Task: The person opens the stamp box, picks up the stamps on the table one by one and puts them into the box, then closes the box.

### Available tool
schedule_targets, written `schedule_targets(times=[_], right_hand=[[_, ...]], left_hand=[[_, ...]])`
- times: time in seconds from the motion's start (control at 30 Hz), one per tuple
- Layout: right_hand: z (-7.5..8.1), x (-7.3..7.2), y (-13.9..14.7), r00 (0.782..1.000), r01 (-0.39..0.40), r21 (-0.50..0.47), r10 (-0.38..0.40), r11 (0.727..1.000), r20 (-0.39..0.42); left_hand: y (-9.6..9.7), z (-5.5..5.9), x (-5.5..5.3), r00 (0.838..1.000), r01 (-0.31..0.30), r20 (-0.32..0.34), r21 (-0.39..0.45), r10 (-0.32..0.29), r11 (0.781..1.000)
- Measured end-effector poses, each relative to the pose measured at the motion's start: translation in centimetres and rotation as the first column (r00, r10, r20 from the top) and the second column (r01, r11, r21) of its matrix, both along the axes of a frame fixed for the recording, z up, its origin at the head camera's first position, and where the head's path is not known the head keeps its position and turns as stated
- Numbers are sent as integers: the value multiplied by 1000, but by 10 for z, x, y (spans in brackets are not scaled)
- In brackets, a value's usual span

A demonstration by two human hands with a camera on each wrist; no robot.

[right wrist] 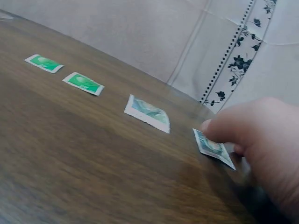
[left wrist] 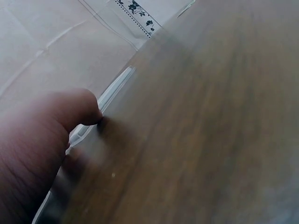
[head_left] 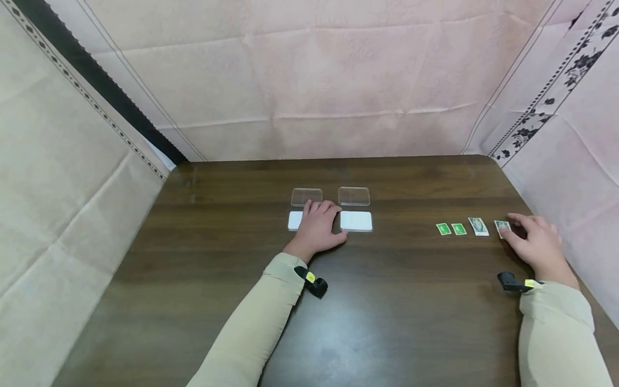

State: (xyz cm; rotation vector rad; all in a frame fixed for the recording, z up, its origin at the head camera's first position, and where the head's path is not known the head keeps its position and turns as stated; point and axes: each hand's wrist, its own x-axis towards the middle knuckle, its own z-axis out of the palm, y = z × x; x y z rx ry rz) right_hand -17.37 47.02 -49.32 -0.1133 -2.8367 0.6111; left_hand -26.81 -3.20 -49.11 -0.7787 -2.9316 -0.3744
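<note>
Pale cloth point(head_left: 338, 80) fills the top and both sides of the frame, above a dark brown table point(head_left: 217, 301) that spreads across the middle and bottom. A left sleeve point(head_left: 256, 328) rises from bottom centre, a right sleeve point(head_left: 556, 328) from bottom right. The left hand point(head_left: 316, 228), at the centre, has its thumb out from its fingers and covers part of a white box point(head_left: 294, 220); its thumb and index tips come to the left end of a second white box point(head_left: 358, 221), though how firmly they press I cannot tell. The right hand point(head_left: 539, 244), at the right edge of the table, pinches a blue-green stamp point(head_left: 499, 226) between thumb and fingertip. Black wrist devices point(head_left: 316, 286) sit at both cuffs. Just above the white boxes lie two clear lids point(head_left: 354, 195), side by side. Left of the pinched stamp, and apart from it, lies a larger blue stamp point(head_left: 478, 226); farther left are two smaller green stamps point(head_left: 443, 229), near each other.
</note>
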Motion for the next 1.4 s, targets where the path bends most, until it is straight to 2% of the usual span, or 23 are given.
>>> schedule_targets(times=[0.2,0.4,0.77,1.03,1.2,1.3,1.4], right_hand=[[2,0,0,1000,-23,8,23,1000,20],[5,0,-3,1000,-4,-4,4,1000,26],[1,-1,-4,994,-6,-107,-6,994,-113],[3,5,-10,992,52,-112,-64,992,-104],[-1,5,-6,987,89,-263,-120,961,-104],[-2,5,-1,983,76,-344,-127,936,-129],[-2,5,0,976,46,-446,-136,894,-172]], left_hand=[[1,3,0,1000,-9,3,-2,9,1000],[1,4,1,1000,-12,-10,20,12,1000],[2,3,1,1000,-15,-5,17,15,1000],[2,1,1,1000,-10,-13,21,10,1000],[2,1,0,1000,-13,-14,22,14,1000],[3,1,0,1000,-19,-11,22,19,1000],[5,1,1,1000,-24,-4,17,25,1000]])
